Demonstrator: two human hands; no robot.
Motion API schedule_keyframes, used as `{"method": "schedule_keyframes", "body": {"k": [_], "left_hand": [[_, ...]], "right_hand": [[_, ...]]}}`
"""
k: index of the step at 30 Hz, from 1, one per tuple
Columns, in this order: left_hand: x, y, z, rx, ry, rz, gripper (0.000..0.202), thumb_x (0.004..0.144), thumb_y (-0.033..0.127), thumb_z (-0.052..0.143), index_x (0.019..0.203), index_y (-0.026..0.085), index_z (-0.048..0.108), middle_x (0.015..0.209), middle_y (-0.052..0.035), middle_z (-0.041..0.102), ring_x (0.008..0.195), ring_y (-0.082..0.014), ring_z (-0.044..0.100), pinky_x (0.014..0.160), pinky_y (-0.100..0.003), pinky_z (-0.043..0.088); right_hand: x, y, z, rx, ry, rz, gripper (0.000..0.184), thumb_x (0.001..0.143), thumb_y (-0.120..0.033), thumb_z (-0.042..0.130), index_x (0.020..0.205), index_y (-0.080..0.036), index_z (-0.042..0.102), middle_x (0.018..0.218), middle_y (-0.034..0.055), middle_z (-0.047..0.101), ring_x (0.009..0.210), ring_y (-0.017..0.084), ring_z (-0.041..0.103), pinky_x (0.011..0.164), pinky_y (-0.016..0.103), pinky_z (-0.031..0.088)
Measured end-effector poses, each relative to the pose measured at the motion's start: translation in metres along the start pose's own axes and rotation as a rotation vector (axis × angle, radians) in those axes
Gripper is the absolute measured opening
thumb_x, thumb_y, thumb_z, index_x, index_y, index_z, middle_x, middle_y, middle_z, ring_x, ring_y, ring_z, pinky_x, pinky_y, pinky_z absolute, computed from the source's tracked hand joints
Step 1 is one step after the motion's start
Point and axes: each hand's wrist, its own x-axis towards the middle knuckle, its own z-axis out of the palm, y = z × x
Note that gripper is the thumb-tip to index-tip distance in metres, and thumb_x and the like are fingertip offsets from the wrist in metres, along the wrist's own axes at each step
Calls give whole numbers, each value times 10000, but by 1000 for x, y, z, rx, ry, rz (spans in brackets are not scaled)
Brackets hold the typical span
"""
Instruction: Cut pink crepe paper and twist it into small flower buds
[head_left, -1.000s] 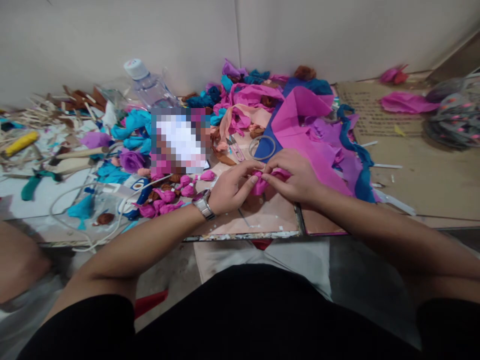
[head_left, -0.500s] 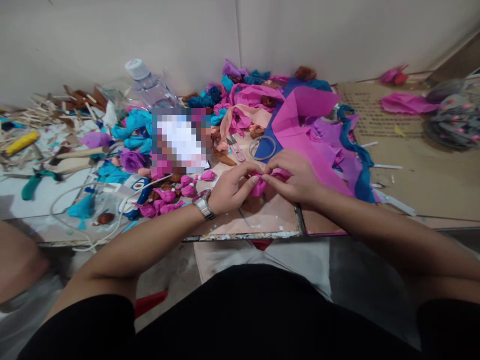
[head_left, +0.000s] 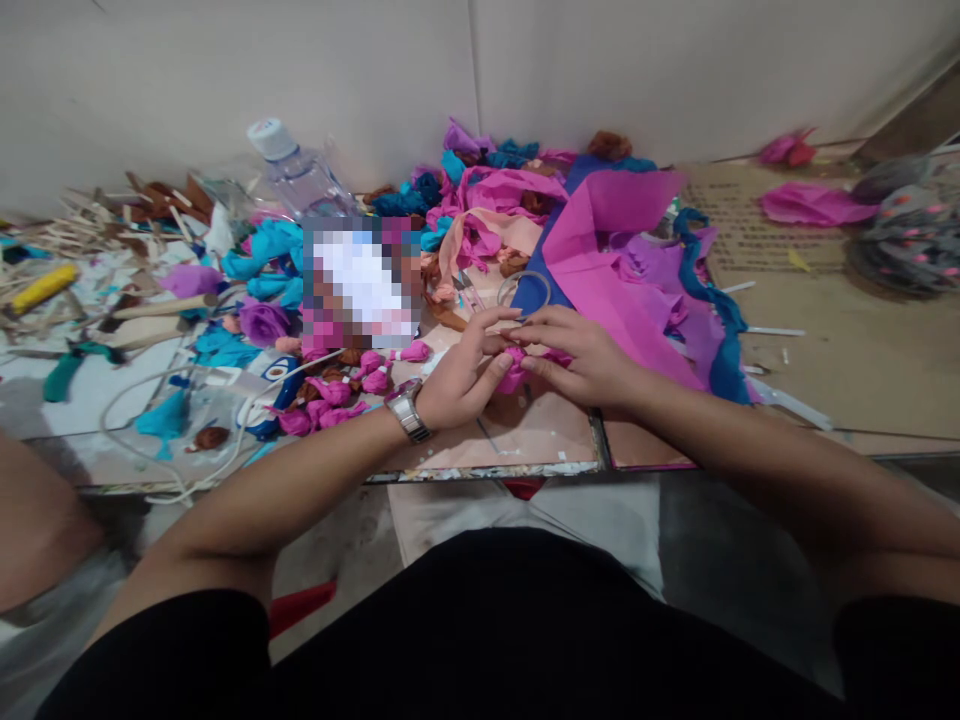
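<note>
Both hands meet over the tabletop, fingers around a small piece of pink crepe paper point(head_left: 513, 378). My left hand point(head_left: 469, 372), with a metal watch point(head_left: 409, 410) on the wrist, pinches it from the left. From the other side my right hand point(head_left: 581, 355) grips it, thumb and fingers on the paper. Part of the paper is hidden behind the fingers. Just beyond the hands lie a roll of clear tape point(head_left: 525, 291) and a pink-handled cutting tool point(head_left: 470, 294). A long sheet of pink crepe paper point(head_left: 600, 262) spreads beside my right hand.
Several tied pink paper buds point(head_left: 330, 392) lie left of my left wrist, near a white cable point(head_left: 112, 400). A clear bottle point(head_left: 304, 175) stands against the wall behind a blurred-out screen point(head_left: 367, 285). Cardboard point(head_left: 795, 350) covers the right side. Another person's limb point(head_left: 41, 530) shows at left.
My fingers have shifted on the pink paper: the index fingers have lifted and stretched out above it, while the thumbs stay on it. The rest of the table looks the same.
</note>
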Motion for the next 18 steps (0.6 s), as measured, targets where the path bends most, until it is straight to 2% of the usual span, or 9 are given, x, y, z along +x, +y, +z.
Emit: {"method": "schedule_keyframes", "body": {"k": [2, 4, 8, 11, 14, 16, 18], "left_hand": [[0, 1, 1, -44, -1, -4, 513, 1118, 450, 543, 1584, 296, 393, 1582, -179, 554, 1300, -260, 726, 1014, -396, 609], [1, 2, 2, -102, -12, -21, 533, 1116, 463, 542, 1596, 299, 377, 1599, -183, 540, 1266, -253, 738, 936, -367, 628], [3, 5, 2, -191, -64, -56, 564, 1118, 479, 539, 1615, 286, 354, 1246, -132, 734, 1040, -223, 783, 847, -345, 626], [5, 4, 2, -204, -46, -82, 548, 1108, 508, 554, 1578, 281, 387, 1174, -111, 736, 1060, -225, 760, 879, -357, 618], [9, -1, 1, -183, 118, -85, 418, 1061, 568, 628, 1337, 266, 542, 1161, -91, 697, 1074, -214, 706, 908, -361, 597], [12, -5, 0, -164, 243, -108, 381, 1024, 611, 673, 1100, 248, 582, 1043, -56, 659, 959, -189, 661, 857, -344, 574], [14, -6, -1, -169, 279, -178, 435, 996, 650, 698, 960, 235, 577, 918, -25, 621, 826, -164, 606, 775, -323, 545]], "right_hand": [[0, 0, 0, 18, 0, -14, 367, 1090, -440, 641, 1399, -262, 729, 1171, 111, 723, 1098, 262, 698, 964, 448, 592], [0, 0, 0, 35, 9, -41, 348, 1089, -409, 648, 1396, -268, 732, 1160, 103, 693, 1091, 252, 691, 951, 437, 596], [1, -2, 1, 58, 9, -59, 256, 1084, -389, 655, 1292, -268, 744, 1179, 99, 681, 1115, 252, 685, 974, 444, 596], [2, -4, 0, 80, 40, -46, 242, 1082, -423, 650, 1259, -270, 713, 1187, 102, 702, 1130, 263, 690, 978, 451, 595], [3, -4, -3, 60, 120, -15, 224, 1076, -423, 651, 1227, -264, 696, 1136, 95, 730, 1061, 261, 693, 923, 434, 588], [3, -5, -5, 28, 179, 29, 209, 1068, -420, 661, 1199, -262, 697, 1100, 87, 740, 1003, 257, 694, 895, 431, 579], [3, -5, -6, 3, 228, 73, 212, 1056, -432, 673, 1184, -265, 701, 1097, 81, 753, 981, 259, 701, 899, 441, 575]]}}
